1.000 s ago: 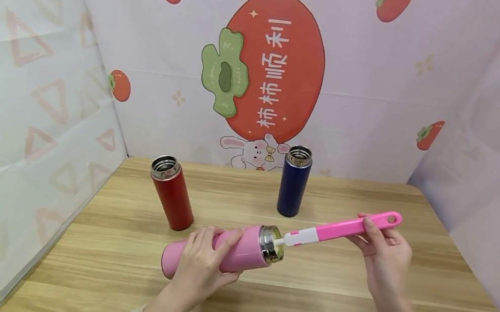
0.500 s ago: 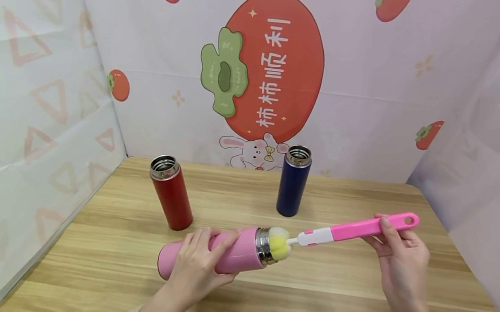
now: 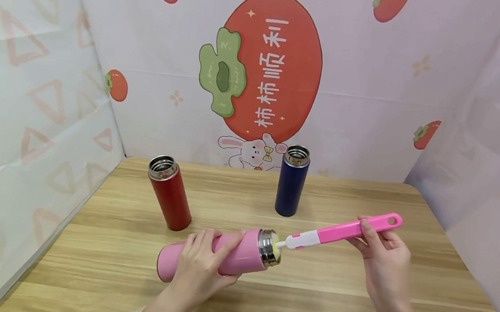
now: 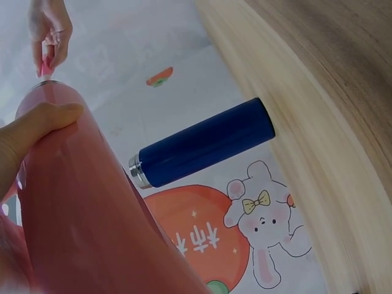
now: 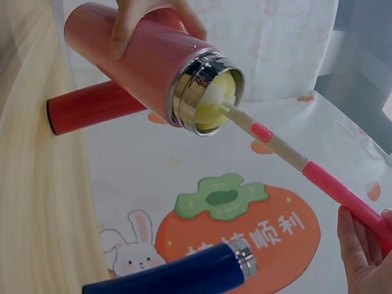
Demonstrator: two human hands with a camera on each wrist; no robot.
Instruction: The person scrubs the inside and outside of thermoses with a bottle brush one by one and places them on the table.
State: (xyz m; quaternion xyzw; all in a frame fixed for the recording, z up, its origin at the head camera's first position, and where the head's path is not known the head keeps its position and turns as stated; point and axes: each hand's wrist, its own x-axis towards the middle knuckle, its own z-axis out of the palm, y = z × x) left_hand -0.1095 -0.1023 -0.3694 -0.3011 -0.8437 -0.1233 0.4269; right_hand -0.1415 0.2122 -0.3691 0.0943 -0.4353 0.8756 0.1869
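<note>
A pink thermos bottle [image 3: 244, 253] lies tilted above the table, its steel mouth toward the right. My left hand [image 3: 200, 262] grips it around the middle, thumb along the upper side. In my right hand [image 3: 387, 262] the pink handle of a bottle brush [image 3: 342, 232] is pinched near its holed end. The brush's yellow and white sponge head [image 5: 215, 101] sits just inside the bottle's mouth, as the right wrist view shows; the white neck sticks out. Beyond the rim, the inside of the bottle is hidden.
On the wooden table [image 3: 364, 201], an uncapped red bottle [image 3: 172, 198] stands at the left, behind the pink one. An uncapped dark blue bottle [image 3: 291, 188] stands near the back. White printed cloth [image 3: 367, 87] hangs behind and at both sides.
Half a second ago the sponge head had come out to the bottle's mouth as my right hand moved right. Now that hand is back left and the sponge is inside the rim.
</note>
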